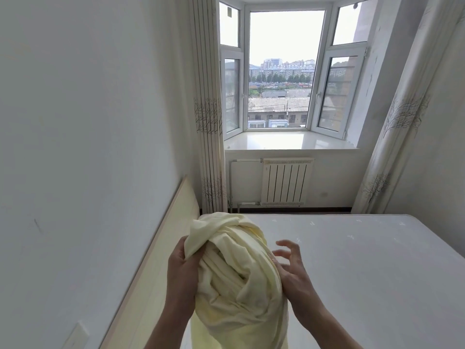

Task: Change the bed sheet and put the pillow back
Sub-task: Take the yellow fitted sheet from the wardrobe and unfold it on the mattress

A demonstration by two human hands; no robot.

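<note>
Head view: the bed's white quilted mattress (352,273) lies bare, so the stripping looks done and the spreading is still ahead. A pale yellow cotton bed sheet (234,273), twisted into a loose bundle, is held up over the mattress's near left corner, beside the light wooden headboard (161,248). The left hand (180,268) grips the bundle's side with its fingers curled into the cloth. The right hand (289,263) rests against the other side, fingers spread and apart. Whether this sheet is the fresh one or the old one, I cannot tell. No pillow is in view. No brand, label or writing can be read anywhere.
</note>
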